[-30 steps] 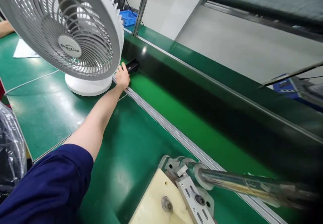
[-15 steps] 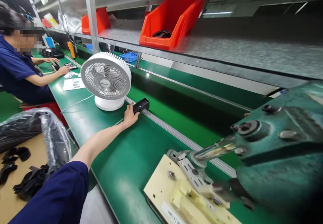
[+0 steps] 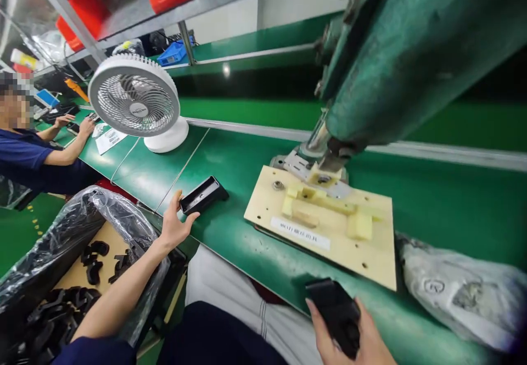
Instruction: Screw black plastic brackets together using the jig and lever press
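My left hand (image 3: 177,222) grips one end of a black plastic housing (image 3: 206,196), with the thumb along its near side. The housing's hollow inside faces up, just over the green workbench. In the lower right my right hand (image 3: 349,337) is closed round a black plastic part (image 3: 335,307), held by its sides at the bench's near edge; its exact kind does not show. Between my hands lies a cream fixture plate (image 3: 255,206) with raised yellowish blocks and a white label. A green press machine (image 3: 382,90) reaches down over the plate's back edge.
A white fan (image 3: 134,99) stands on the bench at the left. Below it, a plastic-lined box (image 3: 94,200) contains several black parts. A plastic bag (image 3: 461,293) lies right of the plate. Red bins sit on the shelf above. A co-worker (image 3: 24,151) sits at far left.
My left hand has brought the black housing from beside the metal rail toward me, and its hollow side now shows. My right hand has come into view with a black part. The view has turned right.
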Action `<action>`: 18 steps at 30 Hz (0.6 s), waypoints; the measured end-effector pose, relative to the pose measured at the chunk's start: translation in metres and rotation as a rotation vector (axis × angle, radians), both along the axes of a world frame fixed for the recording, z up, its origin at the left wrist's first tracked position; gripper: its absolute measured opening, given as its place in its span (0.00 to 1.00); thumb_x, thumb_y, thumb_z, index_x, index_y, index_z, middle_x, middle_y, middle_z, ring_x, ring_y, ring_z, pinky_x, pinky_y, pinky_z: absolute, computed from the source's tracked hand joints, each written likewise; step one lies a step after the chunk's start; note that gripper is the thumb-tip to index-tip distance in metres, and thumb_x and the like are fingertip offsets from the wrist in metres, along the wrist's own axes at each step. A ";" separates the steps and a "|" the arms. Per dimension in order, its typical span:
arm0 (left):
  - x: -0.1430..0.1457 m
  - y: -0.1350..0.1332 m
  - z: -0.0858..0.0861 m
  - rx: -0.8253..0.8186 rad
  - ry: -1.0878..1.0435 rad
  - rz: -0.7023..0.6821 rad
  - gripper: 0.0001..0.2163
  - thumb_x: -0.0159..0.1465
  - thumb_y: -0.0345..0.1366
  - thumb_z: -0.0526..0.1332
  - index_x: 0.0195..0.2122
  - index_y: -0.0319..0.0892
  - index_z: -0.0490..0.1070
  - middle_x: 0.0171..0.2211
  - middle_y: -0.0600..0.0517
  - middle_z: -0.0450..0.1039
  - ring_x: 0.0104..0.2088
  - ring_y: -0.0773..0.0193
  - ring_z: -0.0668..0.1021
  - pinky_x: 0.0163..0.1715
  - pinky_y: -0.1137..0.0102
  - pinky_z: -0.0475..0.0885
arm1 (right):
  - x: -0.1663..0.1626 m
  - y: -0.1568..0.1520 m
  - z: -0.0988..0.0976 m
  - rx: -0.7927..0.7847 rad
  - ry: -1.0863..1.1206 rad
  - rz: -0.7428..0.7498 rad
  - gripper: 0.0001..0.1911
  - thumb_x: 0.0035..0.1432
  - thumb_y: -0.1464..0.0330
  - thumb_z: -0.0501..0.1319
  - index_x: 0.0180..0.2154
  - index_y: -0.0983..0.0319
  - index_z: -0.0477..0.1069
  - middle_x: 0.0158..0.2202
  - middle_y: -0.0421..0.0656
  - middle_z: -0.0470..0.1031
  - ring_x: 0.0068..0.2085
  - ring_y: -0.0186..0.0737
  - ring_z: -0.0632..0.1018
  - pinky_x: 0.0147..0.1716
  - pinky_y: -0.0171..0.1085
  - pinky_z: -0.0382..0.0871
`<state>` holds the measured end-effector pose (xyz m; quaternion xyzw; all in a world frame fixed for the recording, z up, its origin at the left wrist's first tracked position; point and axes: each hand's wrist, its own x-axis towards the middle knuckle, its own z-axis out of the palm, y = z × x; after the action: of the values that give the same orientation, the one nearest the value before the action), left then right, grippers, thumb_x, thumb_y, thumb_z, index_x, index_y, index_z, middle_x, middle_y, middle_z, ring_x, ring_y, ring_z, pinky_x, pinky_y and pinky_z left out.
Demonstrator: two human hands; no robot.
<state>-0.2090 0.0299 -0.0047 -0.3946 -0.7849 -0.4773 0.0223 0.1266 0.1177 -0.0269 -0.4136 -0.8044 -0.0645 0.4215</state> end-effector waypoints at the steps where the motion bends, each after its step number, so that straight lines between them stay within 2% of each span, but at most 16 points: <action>1: 0.000 -0.002 -0.001 -0.012 0.024 0.006 0.33 0.55 0.50 0.66 0.57 0.38 0.60 0.51 0.36 0.70 0.51 0.48 0.76 0.51 0.56 0.74 | -0.003 0.002 0.000 0.110 -0.032 -0.010 0.43 0.51 0.68 0.71 0.62 0.74 0.56 0.33 0.53 0.79 0.29 0.49 0.80 0.30 0.38 0.77; 2: -0.001 -0.002 -0.002 -0.024 0.047 0.012 0.34 0.55 0.51 0.66 0.57 0.38 0.60 0.50 0.36 0.70 0.51 0.47 0.76 0.50 0.56 0.74 | -0.006 0.004 -0.001 0.190 -0.049 -0.020 0.43 0.50 0.68 0.72 0.62 0.76 0.56 0.32 0.53 0.79 0.28 0.48 0.80 0.29 0.37 0.77; 4: -0.003 0.001 -0.005 -0.045 0.092 0.025 0.35 0.56 0.53 0.65 0.58 0.38 0.59 0.50 0.36 0.70 0.50 0.48 0.76 0.50 0.56 0.74 | -0.008 0.006 -0.006 0.236 -0.023 -0.056 0.43 0.51 0.66 0.72 0.62 0.77 0.57 0.31 0.53 0.79 0.26 0.47 0.80 0.28 0.37 0.77; 7: -0.002 0.004 -0.006 -0.070 0.146 0.039 0.36 0.57 0.54 0.63 0.60 0.37 0.55 0.49 0.36 0.70 0.48 0.49 0.78 0.49 0.56 0.75 | -0.008 0.004 -0.017 0.153 -0.014 -0.129 0.38 0.52 0.61 0.70 0.58 0.73 0.61 0.32 0.52 0.79 0.26 0.48 0.80 0.26 0.39 0.75; 9: 0.000 0.003 -0.001 -0.098 0.166 0.022 0.38 0.59 0.52 0.62 0.64 0.37 0.48 0.48 0.37 0.70 0.46 0.52 0.78 0.48 0.56 0.74 | -0.007 0.002 -0.022 0.117 -0.028 -0.170 0.35 0.52 0.58 0.70 0.55 0.72 0.65 0.31 0.51 0.79 0.25 0.48 0.79 0.24 0.39 0.74; 12: 0.002 -0.002 0.013 -0.171 0.183 -0.032 0.43 0.59 0.47 0.63 0.67 0.38 0.39 0.49 0.38 0.71 0.50 0.51 0.77 0.53 0.54 0.71 | -0.008 0.002 -0.024 0.213 0.008 -0.155 0.35 0.53 0.58 0.69 0.53 0.75 0.65 0.30 0.51 0.78 0.24 0.45 0.79 0.23 0.37 0.73; 14: 0.003 -0.002 0.027 -0.224 0.204 -0.064 0.45 0.57 0.46 0.66 0.67 0.41 0.39 0.56 0.36 0.66 0.58 0.47 0.70 0.58 0.51 0.64 | -0.008 0.003 -0.024 0.247 0.033 -0.127 0.35 0.54 0.58 0.69 0.53 0.77 0.65 0.30 0.51 0.78 0.24 0.44 0.78 0.24 0.36 0.73; 16: 0.004 0.005 0.040 -0.254 0.237 -0.093 0.46 0.55 0.46 0.68 0.67 0.43 0.40 0.61 0.36 0.60 0.63 0.45 0.64 0.61 0.50 0.60 | -0.006 0.003 -0.027 0.180 0.040 -0.120 0.32 0.54 0.57 0.68 0.50 0.75 0.67 0.30 0.51 0.78 0.25 0.44 0.79 0.25 0.37 0.73; 18: 0.007 0.020 0.051 -0.254 0.270 -0.132 0.45 0.57 0.47 0.66 0.67 0.44 0.39 0.61 0.37 0.60 0.63 0.47 0.64 0.61 0.51 0.60 | -0.004 0.002 -0.032 0.072 0.047 -0.132 0.29 0.53 0.55 0.67 0.46 0.72 0.70 0.30 0.51 0.78 0.26 0.46 0.79 0.25 0.38 0.74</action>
<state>-0.2024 0.0498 0.0464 -0.5053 -0.8011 -0.3175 0.0460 0.1225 0.1194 -0.0592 -0.4519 -0.7625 -0.1113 0.4495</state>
